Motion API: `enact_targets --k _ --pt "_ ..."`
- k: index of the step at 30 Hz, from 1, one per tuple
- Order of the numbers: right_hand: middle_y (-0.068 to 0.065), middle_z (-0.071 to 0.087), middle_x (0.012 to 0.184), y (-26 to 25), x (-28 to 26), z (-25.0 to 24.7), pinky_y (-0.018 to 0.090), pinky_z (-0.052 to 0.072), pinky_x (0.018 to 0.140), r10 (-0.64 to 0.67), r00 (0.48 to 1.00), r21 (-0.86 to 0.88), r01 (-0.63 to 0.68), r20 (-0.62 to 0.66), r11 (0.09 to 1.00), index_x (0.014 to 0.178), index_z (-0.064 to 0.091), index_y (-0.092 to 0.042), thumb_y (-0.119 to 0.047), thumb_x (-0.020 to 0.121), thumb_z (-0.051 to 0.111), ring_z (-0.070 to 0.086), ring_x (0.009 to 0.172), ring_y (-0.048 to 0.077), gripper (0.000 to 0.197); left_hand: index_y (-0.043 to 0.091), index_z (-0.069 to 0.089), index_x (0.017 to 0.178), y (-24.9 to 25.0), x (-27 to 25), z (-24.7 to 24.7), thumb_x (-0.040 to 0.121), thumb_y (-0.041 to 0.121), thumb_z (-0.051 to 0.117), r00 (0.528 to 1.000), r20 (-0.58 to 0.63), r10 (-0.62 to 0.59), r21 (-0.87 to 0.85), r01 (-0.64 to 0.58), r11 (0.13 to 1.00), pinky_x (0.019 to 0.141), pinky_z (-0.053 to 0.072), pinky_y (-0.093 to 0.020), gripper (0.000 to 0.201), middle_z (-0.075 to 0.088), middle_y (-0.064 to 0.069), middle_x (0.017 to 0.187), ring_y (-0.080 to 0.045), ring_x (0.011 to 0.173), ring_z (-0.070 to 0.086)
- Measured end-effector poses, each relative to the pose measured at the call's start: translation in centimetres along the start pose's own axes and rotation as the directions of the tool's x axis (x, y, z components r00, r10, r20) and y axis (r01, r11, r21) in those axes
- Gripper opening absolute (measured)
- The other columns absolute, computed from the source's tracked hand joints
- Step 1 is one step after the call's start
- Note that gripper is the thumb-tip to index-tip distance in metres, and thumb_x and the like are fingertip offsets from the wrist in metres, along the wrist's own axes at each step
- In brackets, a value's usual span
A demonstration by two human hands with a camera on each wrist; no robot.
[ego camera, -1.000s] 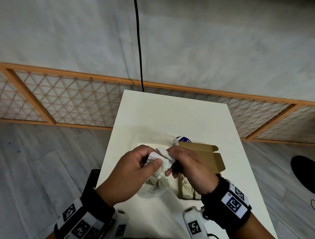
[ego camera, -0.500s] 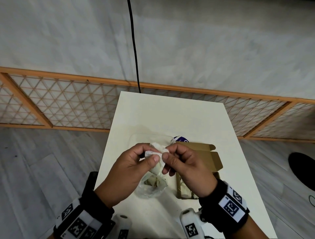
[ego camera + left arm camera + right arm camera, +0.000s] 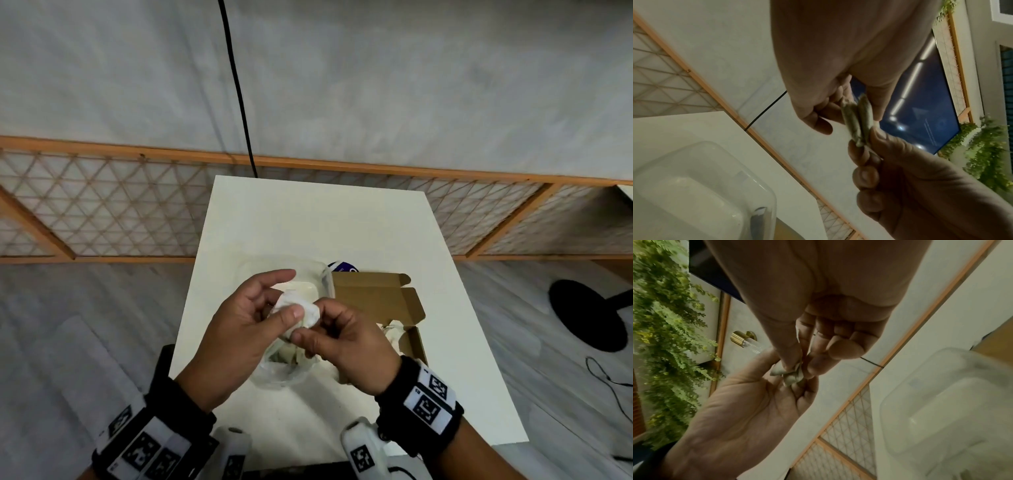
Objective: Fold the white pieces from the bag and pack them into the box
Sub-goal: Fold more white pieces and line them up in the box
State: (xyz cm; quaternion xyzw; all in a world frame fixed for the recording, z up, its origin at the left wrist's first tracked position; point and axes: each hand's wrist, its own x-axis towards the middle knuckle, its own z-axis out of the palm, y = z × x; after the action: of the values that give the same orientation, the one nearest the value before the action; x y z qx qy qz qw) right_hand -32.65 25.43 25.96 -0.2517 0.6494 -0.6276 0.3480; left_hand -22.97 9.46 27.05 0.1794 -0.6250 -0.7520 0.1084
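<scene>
- A small white piece (image 3: 297, 310), folded over on itself, is held up above the surface (image 3: 308, 222), between the two hands and over the clear bag (image 3: 281, 371).
- It is pinched by the left hand (image 3: 236, 339), with the thumb pressed on its near face and the fingers (image 3: 274, 277) curled loosely behind it.
- It is also pinched at its right edge by the right hand (image 3: 346, 349), between thumb and forefinger; the other fingers are curled in toward the palm.
- In the left wrist view the white piece (image 3: 858, 121) is seen edge-on as two layers pressed together.
- More white pieces are seen inside the bag beneath the hands.
- The open cardboard box (image 3: 380, 301) lies just right of the hands, with pale material seen in it.
- A clear plastic container (image 3: 308, 274) stands beyond the hands, touching the box's left side.
</scene>
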Motion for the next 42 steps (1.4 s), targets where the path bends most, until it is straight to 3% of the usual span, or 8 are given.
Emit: enact_targets --k 7,11,18,23,27,32,35,42 --pt "-0.009 0.063 0.064 1.7 -1.7 -10.3 0.026 0.047 0.059 0.008 0.964 -0.502 -0.146 -0.266 0.853 0.074 0.062 -0.035 -0.022 0.086 0.081 0.056 0.058 0.008 0.027 0.027 0.073 0.113 -3.4 1.1 -1.3 0.091 0.014 0.077 0.992 -0.065 -0.111 0.151 0.12 0.981 0.097 0.054 -0.029 0.026 0.078 0.001 0.108 -0.013 0.102 0.073" --pt "0.002 0.067 0.074 5.5 -3.0 -16.8 0.045 0.053 0.073 0.17 0.93 -0.716 -0.359 -0.324 0.598 0.083 0.06 -0.024 -0.032 0.087 0.076 0.064 0.071 0.023 0.019 0.032 0.074 0.107 -7.2 1.3 -3.1 0.091 0.026 0.078 0.982 -0.106 -0.159 0.396 0.189 0.899 0.091 0.05 -0.019 0.017 0.075 0.013 0.11 0.001 0.106 0.068" --pt "-0.006 0.059 0.086 12.4 -3.1 -19.5 0.018 0.039 0.063 0.468 0.858 -0.86 -0.39 -0.211 0.328 0.101 0.053 -0.033 -0.032 0.094 0.063 0.058 0.085 0.023 0.012 0.039 0.07 0.102 -12.2 0.8 -4.4 0.094 0.033 0.073 0.979 -0.059 -0.193 0.649 0.185 0.738 0.088 0.037 -0.009 0.011 0.061 0.022 0.119 0.003 0.113 0.057" --pt "0.009 0.068 0.118 16.4 -1.7 -19.9 0.031 0.049 0.086 0.585 0.777 -0.912 -0.382 -0.23 0.148 0.131 0.055 -0.016 -0.034 0.095 0.059 0.066 0.11 0.03 0.04 0.036 0.073 0.101 -14.0 0.9 -4.2 0.096 0.03 0.071 0.967 -0.02 -0.255 0.671 0.202 0.713 0.09 0.035 -0.007 0.008 0.065 0.02 0.117 0.004 0.116 0.055" --pt "0.001 0.063 0.099 17.6 -1.2 -19.7 0.031 0.049 0.077 0.574 0.766 -0.879 -0.45 -0.29 0.156 0.107 0.054 -0.025 -0.031 0.087 0.063 0.067 0.098 0.028 0.022 0.033 0.074 0.11 -14.5 1.4 -4.0 0.098 0.031 0.068 0.955 0.018 -0.296 0.7 0.199 0.686 0.09 0.038 -0.012 0.014 0.067 0.018 0.119 0.001 0.114 0.058" --pt "0.004 0.069 0.104 17.2 -1.6 -18.7 0.031 0.048 0.075 0.476 0.771 -0.802 -0.563 -0.423 0.199 0.132 0.039 -0.019 -0.036 0.084 0.065 0.069 0.098 0.03 0.057 0.029 0.07 0.121 -15.2 1.8 -4.1 0.098 0.03 0.068 0.949 -0.005 -0.314 0.685 0.233 0.69 0.099 0.044 -0.022 0.024 0.064 0.009 0.126 -0.008 0.117 0.06" --pt "0.001 0.066 0.114 14.6 -1.3 -16.9 0.034 0.054 0.083 0.391 0.805 -0.811 -0.549 -0.447 0.204 0.122 0.054 -0.026 -0.044 0.08 0.067 0.067 0.101 0.026 0.047 0.033 0.069 0.121 -15.8 1.8 -4.5 0.098 0.029 0.067 0.943 -0.016 -0.333 0.673 0.256 0.693 0.101 0.045 -0.023 0.023 0.064 0.011 0.128 -0.009 0.119 0.061" --pt "-0.001 0.07 0.113 10.1 1.0 -5.4 0.035 0.053 0.089 0.172 0.984 -0.874 -0.044 0.046 0.484 0.112 0.07 -0.026 -0.031 0.101 0.049 0.066 0.1 0.019 0.024 0.037 0.066 0.123 -16.0 1.4 -4.3 0.099 0.021 0.063 0.941 -0.014 -0.337 0.676 0.257 0.691 0.101 0.038 -0.014 0.029 0.06 0.011 0.139 -0.003 0.124 0.055"
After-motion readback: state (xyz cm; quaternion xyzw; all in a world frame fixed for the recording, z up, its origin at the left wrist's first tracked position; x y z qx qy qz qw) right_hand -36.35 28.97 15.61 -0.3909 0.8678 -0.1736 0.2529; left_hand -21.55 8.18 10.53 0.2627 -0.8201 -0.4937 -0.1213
